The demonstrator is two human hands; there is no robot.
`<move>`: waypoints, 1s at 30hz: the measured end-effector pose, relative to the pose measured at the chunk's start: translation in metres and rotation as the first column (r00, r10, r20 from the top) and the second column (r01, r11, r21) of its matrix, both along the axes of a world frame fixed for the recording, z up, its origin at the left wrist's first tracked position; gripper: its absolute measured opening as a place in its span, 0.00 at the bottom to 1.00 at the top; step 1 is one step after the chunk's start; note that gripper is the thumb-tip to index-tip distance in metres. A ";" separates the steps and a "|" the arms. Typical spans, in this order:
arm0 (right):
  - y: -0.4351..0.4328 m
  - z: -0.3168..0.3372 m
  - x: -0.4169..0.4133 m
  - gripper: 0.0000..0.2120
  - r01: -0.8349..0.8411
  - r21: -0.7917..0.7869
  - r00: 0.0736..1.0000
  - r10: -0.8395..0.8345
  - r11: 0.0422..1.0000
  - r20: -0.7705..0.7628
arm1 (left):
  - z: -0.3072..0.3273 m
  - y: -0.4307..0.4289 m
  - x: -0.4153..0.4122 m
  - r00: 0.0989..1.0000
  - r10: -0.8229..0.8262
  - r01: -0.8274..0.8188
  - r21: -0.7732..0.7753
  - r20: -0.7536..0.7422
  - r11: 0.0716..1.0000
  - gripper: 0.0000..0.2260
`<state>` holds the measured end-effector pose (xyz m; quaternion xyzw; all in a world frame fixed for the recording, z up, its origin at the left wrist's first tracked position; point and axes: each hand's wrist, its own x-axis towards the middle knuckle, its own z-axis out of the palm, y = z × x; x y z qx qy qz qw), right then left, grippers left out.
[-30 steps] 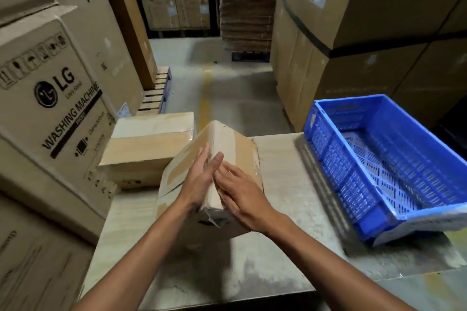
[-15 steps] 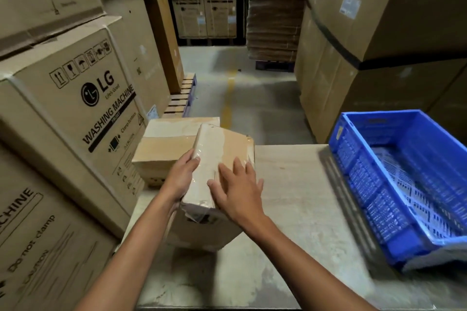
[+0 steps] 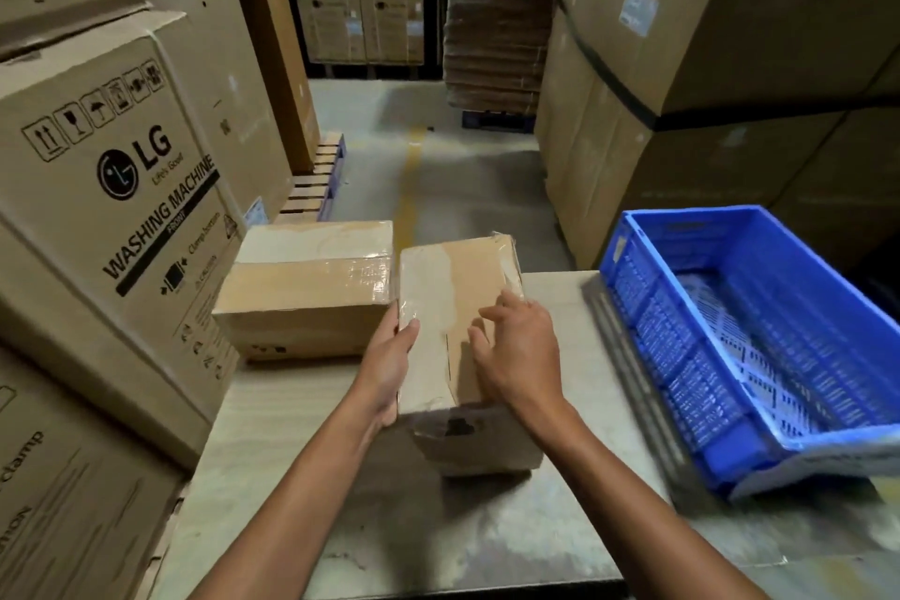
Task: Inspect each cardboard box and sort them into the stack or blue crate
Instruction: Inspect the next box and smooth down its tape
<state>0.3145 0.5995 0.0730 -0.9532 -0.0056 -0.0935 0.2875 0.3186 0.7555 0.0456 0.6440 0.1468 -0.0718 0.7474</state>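
A taped cardboard box [image 3: 453, 297] stands upright on the grey table [image 3: 560, 526], in the middle. My left hand [image 3: 389, 365] holds its left side, thumb on the top face. My right hand [image 3: 516, 351] rests on the top face with fingers spread and loosely bent. A second taped cardboard box [image 3: 307, 292] lies on the table just to the left, close beside the first. The blue crate [image 3: 730, 443] sits at the table's right edge and nothing shows inside it.
Large washing machine cartons [image 3: 121, 210] wall in the table's left side. Tall brown cartons [image 3: 706, 88] rise behind the crate at right. An aisle with a yellow floor line [image 3: 409, 190] runs ahead, with a pallet [image 3: 316, 180] and stacked cardboard beyond.
The box in my hands has been turned from a tilted pose to stand flat on the table, further right. My right hand slid onto its top face; the view shifted left.
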 end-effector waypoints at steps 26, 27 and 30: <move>-0.038 -0.030 -0.024 0.13 -0.163 -0.236 0.913 0.238 0.958 0.332 | -0.031 -0.036 -0.019 0.537 -0.463 -0.405 0.697 0.705 0.591 0.10; -0.042 -0.033 -0.026 0.11 -0.184 -0.213 0.891 0.254 0.960 0.376 | -0.031 -0.037 -0.021 0.510 -0.461 -0.418 0.678 0.726 0.605 0.10; -0.045 -0.052 -0.036 0.05 -0.188 -0.186 0.814 0.259 0.964 0.520 | -0.037 -0.038 -0.024 0.494 -0.419 -0.471 0.640 0.762 0.608 0.10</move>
